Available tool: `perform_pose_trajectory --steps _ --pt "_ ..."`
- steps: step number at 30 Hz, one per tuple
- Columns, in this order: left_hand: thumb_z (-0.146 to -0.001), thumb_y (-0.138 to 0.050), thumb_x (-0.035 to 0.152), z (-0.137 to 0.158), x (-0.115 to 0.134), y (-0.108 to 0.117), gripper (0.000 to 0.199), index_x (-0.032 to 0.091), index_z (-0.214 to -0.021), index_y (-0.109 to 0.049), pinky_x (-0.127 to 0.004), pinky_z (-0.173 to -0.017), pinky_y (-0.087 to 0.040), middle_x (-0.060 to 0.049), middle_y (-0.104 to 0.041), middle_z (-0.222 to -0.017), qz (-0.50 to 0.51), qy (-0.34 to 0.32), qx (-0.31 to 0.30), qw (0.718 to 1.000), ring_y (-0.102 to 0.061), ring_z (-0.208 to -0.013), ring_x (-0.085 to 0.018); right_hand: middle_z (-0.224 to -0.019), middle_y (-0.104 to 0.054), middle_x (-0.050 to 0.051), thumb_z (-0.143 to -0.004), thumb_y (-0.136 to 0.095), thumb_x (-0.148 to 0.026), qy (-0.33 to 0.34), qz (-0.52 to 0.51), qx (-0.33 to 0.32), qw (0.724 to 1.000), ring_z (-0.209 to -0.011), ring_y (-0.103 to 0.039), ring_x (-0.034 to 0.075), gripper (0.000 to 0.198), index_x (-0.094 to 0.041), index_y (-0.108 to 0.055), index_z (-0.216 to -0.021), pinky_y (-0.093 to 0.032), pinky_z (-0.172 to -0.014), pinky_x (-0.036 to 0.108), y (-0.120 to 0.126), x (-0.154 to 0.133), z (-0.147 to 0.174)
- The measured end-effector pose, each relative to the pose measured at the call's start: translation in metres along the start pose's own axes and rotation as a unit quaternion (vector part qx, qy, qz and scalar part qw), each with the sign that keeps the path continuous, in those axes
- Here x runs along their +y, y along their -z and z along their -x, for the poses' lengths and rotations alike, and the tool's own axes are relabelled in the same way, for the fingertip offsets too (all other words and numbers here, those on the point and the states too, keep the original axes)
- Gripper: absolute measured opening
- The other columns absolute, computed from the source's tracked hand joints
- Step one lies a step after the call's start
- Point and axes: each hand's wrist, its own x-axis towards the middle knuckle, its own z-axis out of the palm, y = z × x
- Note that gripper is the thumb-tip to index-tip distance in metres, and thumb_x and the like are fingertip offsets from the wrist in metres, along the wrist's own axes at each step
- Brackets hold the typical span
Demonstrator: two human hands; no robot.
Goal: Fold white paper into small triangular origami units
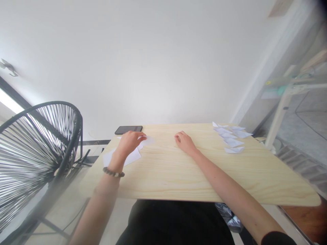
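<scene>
On the left of the table, my left hand [131, 141] pinches a sheet of white paper [149, 140] between thumb and fingers, lifted slightly off the sheets below. Those other white paper sheets [133, 157] lie loosely overlapped under and beside the hand, partly hidden by it. My right hand [185, 142] rests near the middle of the table with its fingers curled in; whether anything is between the fingertips cannot be made out. Several folded white paper boats [231, 140] stand grouped at the table's right side, apart from both hands.
The pale wooden table [168, 177] stands close to a white wall [163, 68]. A black phone [128, 129] lies at its back left edge. A black corded chair [51, 146] is at the left, and a pale metal frame [279, 115] stands beyond the right edge.
</scene>
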Motion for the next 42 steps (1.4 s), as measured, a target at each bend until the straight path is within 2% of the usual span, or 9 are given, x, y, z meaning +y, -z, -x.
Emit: perform_pose_trajectory --steps 6,10,15,18,22,28,34,39,42 --pt "-0.081 -0.041 0.039 -0.013 0.018 -0.009 0.030 0.025 -0.093 -0.064 -0.032 -0.073 -0.041 -0.003 -0.065 -0.086 0.005 -0.032 0.010 0.999 -0.057 -0.084 -0.023 -0.095 -0.056 0.005 -0.081 -0.041 -0.022 -0.010 -0.019 -0.005 1.000 -0.087 -0.053 0.012 0.019 -0.018 -0.058 -0.089 -0.037 -0.079 0.023 0.003 -0.003 0.000" --pt "-0.080 -0.036 0.015 -0.018 0.031 -0.022 0.034 0.021 -0.103 -0.060 -0.032 -0.086 -0.039 -0.003 -0.061 -0.104 0.090 -0.189 0.047 0.977 -0.052 -0.098 -0.019 -0.090 -0.063 0.004 -0.085 -0.035 -0.032 -0.036 -0.111 -0.003 0.993 -0.080 -0.057 0.012 0.028 -0.019 -0.058 -0.095 -0.040 -0.076 0.023 0.008 -0.002 -0.001" --pt "-0.070 -0.040 0.006 -0.024 0.048 -0.059 0.047 0.026 -0.108 -0.057 -0.043 -0.103 -0.016 0.002 -0.037 -0.132 0.129 -0.335 -0.069 0.931 -0.026 -0.124 -0.022 -0.095 -0.063 0.004 -0.088 -0.026 -0.032 -0.056 -0.173 0.041 0.983 -0.089 -0.057 0.011 0.035 -0.018 -0.055 -0.104 -0.039 -0.079 0.022 0.010 0.007 -0.003" --pt "-0.073 -0.040 0.012 -0.028 0.048 -0.071 0.054 0.029 -0.124 -0.040 -0.048 -0.102 -0.011 0.002 -0.027 -0.137 0.158 -0.330 -0.179 0.913 -0.019 -0.127 -0.023 -0.104 -0.060 0.006 -0.088 -0.026 -0.030 -0.031 -0.128 0.044 0.990 -0.097 -0.053 0.012 0.036 -0.017 -0.054 -0.106 -0.037 -0.084 0.023 0.009 0.013 -0.005" --pt "-0.084 -0.028 0.019 -0.036 0.046 -0.070 0.039 0.028 -0.113 -0.053 -0.039 -0.105 -0.010 0.004 -0.036 -0.132 0.245 -0.297 -0.229 0.894 -0.024 -0.125 -0.016 -0.108 -0.057 0.008 -0.086 -0.032 -0.035 -0.027 -0.006 -0.008 1.000 -0.102 -0.047 0.017 0.035 -0.018 -0.057 -0.104 -0.032 -0.089 0.030 0.008 0.012 -0.004" --pt "-0.080 -0.041 0.035 -0.041 0.041 -0.078 0.030 0.020 -0.096 -0.062 -0.032 -0.101 -0.026 -0.002 -0.055 -0.115 0.323 -0.265 -0.149 0.896 -0.042 -0.114 -0.016 -0.118 -0.048 0.008 -0.079 -0.042 -0.047 -0.025 0.078 -0.051 0.995 -0.105 -0.038 0.024 0.042 -0.022 -0.051 -0.112 -0.032 -0.084 0.037 0.009 0.002 0.003" --pt "-0.079 -0.045 0.035 -0.042 0.026 -0.096 0.033 0.019 -0.105 -0.056 -0.035 -0.100 -0.028 -0.008 -0.048 -0.121 0.212 -0.198 0.010 0.957 -0.039 -0.115 -0.019 -0.120 -0.047 0.006 -0.080 -0.042 -0.044 -0.043 0.080 -0.058 0.994 -0.104 -0.038 0.024 0.037 -0.025 -0.054 -0.110 -0.032 -0.083 0.038 0.010 -0.002 0.003" --pt "-0.082 -0.038 0.036 -0.042 0.026 -0.107 0.041 0.013 -0.114 -0.048 -0.037 -0.100 -0.027 -0.013 -0.044 -0.122 0.141 -0.180 0.012 0.973 -0.038 -0.114 -0.022 -0.114 -0.054 0.003 -0.080 -0.043 -0.039 -0.048 0.052 -0.035 0.997 -0.100 -0.044 0.023 0.028 -0.026 -0.062 -0.097 -0.035 -0.082 0.036 0.008 -0.003 0.001" --pt "-0.082 -0.039 0.036 -0.043 0.023 -0.095 0.041 0.016 -0.118 -0.044 -0.036 -0.098 -0.028 -0.011 -0.042 -0.124 0.136 -0.175 0.016 0.975 -0.038 -0.114 -0.021 -0.103 -0.061 0.004 -0.082 -0.041 -0.034 -0.030 0.003 -0.017 0.999 -0.093 -0.050 0.018 0.028 -0.024 -0.064 -0.094 -0.037 -0.082 0.030 0.006 -0.001 0.001"
